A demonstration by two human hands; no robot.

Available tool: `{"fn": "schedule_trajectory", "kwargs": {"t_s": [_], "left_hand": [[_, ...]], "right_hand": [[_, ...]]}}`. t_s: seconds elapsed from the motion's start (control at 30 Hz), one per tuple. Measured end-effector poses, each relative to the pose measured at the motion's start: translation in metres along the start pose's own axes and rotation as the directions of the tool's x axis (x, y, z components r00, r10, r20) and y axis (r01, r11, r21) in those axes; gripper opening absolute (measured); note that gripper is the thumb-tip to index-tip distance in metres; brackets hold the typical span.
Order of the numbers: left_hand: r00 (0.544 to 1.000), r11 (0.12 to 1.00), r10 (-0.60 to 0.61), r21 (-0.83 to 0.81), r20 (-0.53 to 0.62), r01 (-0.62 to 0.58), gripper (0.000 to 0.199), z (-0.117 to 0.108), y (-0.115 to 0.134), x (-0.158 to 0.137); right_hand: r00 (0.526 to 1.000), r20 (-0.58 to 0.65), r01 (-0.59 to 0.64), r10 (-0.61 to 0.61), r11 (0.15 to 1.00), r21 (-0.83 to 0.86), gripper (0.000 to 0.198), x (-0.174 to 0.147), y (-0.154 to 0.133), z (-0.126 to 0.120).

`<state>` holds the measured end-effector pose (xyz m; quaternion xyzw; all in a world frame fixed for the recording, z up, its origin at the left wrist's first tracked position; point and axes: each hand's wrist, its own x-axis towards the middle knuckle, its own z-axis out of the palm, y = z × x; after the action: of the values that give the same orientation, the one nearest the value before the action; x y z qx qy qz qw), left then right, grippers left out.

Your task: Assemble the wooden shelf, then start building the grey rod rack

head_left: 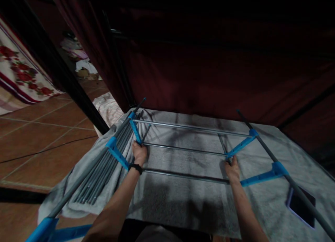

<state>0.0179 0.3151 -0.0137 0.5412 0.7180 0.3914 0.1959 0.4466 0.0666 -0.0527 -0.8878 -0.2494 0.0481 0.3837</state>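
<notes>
A rack frame of grey metal tubes (188, 175) and blue plastic connectors (246, 144) stretches across in front of me. My left hand (139, 153), with a black band on its wrist, is closed around the frame's left inner upright, just below a blue connector (135, 130). On the other side, my right hand (232, 169) grips the right inner upright (222, 142) under the matching connector. Crossbars run between the two sides. The lower ends of both uprights are partly hidden by my hands.
Several loose grey tubes (104, 172) lie bundled at the left on a grey blanket (183, 203). A dark phone or tablet (300, 205) rests at the right, partly under a long tube. Dark red curtains (196, 78) hang behind, and a dark post (65, 74) slants at the left.
</notes>
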Motion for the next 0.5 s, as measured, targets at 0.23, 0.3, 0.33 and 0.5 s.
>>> {"fn": "schedule_trajectory", "kwargs": {"t_s": [0.23, 0.3, 0.33, 0.5], "left_hand": [[0.918, 0.928, 0.367, -0.117, 0.148, -0.352, 0.031, -0.032, -0.023, -0.105], [0.891, 0.910, 0.410, -0.151, 0.193, -0.386, 0.020, -0.043, -0.027, -0.125], [0.896, 0.915, 0.399, -0.145, 0.196, -0.376, 0.017, -0.048, -0.029, -0.131], [0.927, 0.939, 0.343, -0.083, 0.149, -0.334, 0.018, -0.072, -0.034, -0.143]], "right_hand": [[0.979, -0.067, 0.199, -0.192, 0.972, 0.126, 0.063, -0.116, 0.026, -0.016], [0.982, -0.087, 0.178, -0.170, 0.980, 0.085, 0.058, -0.138, 0.040, -0.028], [0.981, -0.115, 0.161, -0.153, 0.985, 0.062, 0.057, -0.143, 0.046, -0.034], [0.954, -0.267, 0.131, -0.134, 0.991, -0.031, 0.062, -0.137, 0.073, -0.059]]}}
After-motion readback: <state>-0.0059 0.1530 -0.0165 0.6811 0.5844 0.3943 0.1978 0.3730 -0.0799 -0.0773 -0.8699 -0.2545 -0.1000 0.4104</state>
